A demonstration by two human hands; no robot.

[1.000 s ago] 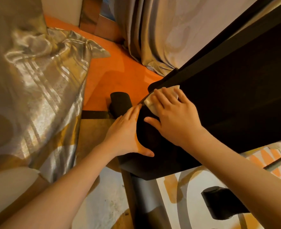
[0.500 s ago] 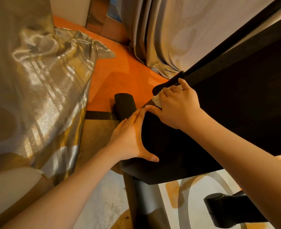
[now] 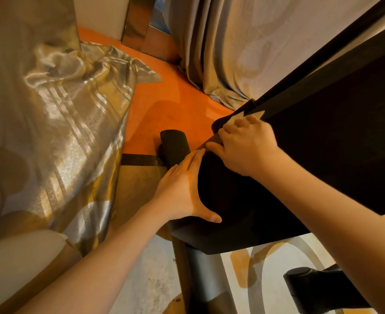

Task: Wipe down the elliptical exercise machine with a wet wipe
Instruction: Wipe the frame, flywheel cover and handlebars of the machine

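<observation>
The elliptical's black body [image 3: 311, 168] fills the right half of the view, slanting up to the top right. My right hand [image 3: 243, 146] lies over its far lower corner with fingers curled, pressing a pale wet wipe [image 3: 238, 118] against the edge; only small corners of the wipe peek out beyond the knuckles. My left hand [image 3: 182, 191] rests flat on the rounded near side of the black cover, fingers straight and thumb spread along its lower edge.
A grey support post [image 3: 200, 275] drops from under the cover to a patterned rug [image 3: 141, 279]. A black end cap [image 3: 173, 143] sits on the orange floor [image 3: 171, 105]. Shiny gold fabric [image 3: 58, 123] lies left, curtains [image 3: 232, 48] behind, a black foot [image 3: 311, 288] lower right.
My right hand has slid the wipe away from me toward the cover's far corner and curled over it, hiding most of the wipe. My left hand has stayed on the cover's side.
</observation>
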